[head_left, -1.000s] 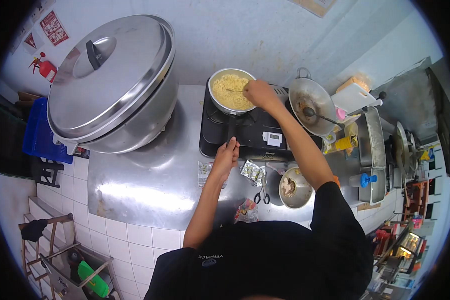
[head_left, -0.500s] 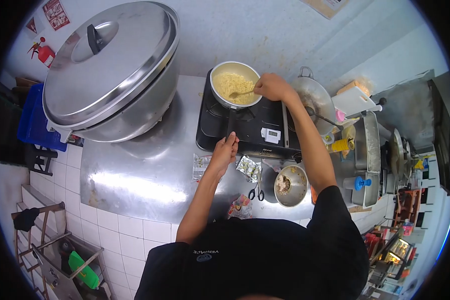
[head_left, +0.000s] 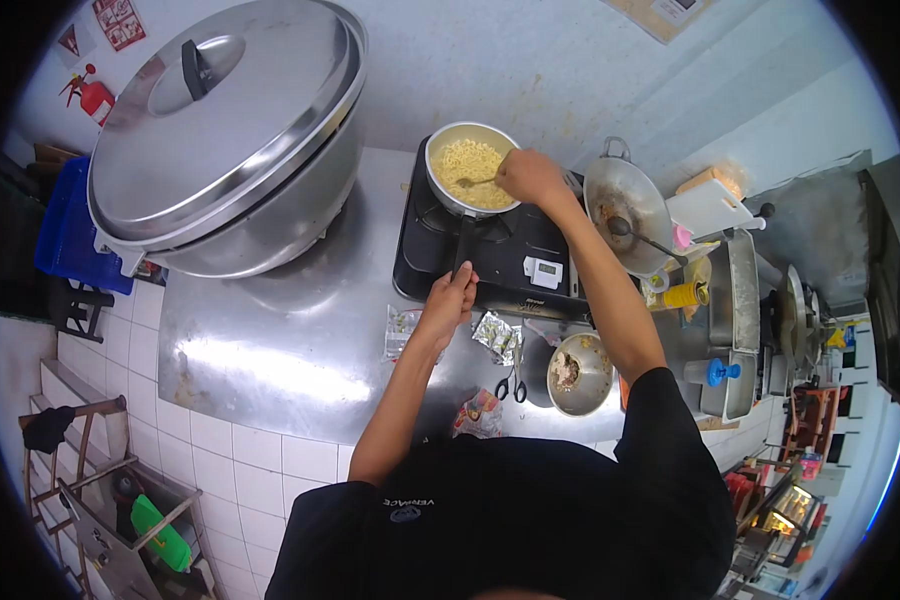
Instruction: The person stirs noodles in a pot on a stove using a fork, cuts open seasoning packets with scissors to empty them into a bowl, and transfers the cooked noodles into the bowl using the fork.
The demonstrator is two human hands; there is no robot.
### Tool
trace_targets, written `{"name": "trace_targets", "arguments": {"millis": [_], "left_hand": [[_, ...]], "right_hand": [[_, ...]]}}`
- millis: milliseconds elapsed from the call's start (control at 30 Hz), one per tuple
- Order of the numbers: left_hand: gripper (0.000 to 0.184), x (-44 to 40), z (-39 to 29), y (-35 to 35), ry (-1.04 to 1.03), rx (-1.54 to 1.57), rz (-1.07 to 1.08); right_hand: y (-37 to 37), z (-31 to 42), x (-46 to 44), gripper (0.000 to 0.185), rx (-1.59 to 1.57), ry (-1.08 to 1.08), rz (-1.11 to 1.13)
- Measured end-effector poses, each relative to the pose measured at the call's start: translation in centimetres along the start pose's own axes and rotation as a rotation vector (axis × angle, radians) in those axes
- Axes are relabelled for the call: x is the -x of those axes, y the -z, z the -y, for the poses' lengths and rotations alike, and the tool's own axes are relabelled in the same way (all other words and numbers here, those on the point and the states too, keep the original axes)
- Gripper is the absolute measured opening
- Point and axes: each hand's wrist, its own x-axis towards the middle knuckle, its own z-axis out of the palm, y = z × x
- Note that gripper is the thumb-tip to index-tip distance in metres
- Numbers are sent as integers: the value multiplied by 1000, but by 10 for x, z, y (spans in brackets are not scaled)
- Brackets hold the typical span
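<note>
A saucepan [head_left: 432, 160] of yellow instant noodles [head_left: 467, 165] sits on the left burner of a black gas stove [head_left: 425, 262]. My left hand [head_left: 452, 298] is closed around the pan's dark handle [head_left: 465, 240]. Above the pan's right rim, my right hand [head_left: 532, 177] grips a spoon [head_left: 478, 182], whose head lies among the noodles. A small white digital timer [head_left: 543, 271] rests on the stove between the burners. Nearer me are a metal bowl [head_left: 598, 375] with brownish and pale contents, scissors [head_left: 513, 382], and an opened foil packet [head_left: 494, 335].
A huge lidded pot [head_left: 230, 130] takes up the left of the steel table [head_left: 270, 370]. To the right stand a wok [head_left: 645, 200] with a ladle [head_left: 620, 226], a white cutting board [head_left: 710, 207], and steel trays [head_left: 742, 290]. A plastic packet [head_left: 478, 415] lies at the front edge.
My right hand has moved slightly left with the spoon, whose head has shifted a little through the noodles. My left hand keeps its hold on the handle.
</note>
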Motion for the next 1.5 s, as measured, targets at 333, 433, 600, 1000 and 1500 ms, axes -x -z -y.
{"name": "trace_targets", "arguments": {"millis": [333,433,600,1000,1500], "left_hand": [[29,-1,-1,0,-15,8,37],[29,-2,1,1,-17,10,28],[30,-4,3,1,-3,8,21],[28,-4,3,-1,-13,22,20],[29,-1,3,2,-34,32,27]], "right_hand": [[-4,-12,-5,24,89,-149,-144],[5,-10,-6,23,72,-166,-62],[-9,-15,-11,23,62,-104,-53],[-2,-13,-7,22,218,-231,-142],[10,-6,4,21,66,18,-85]]}}
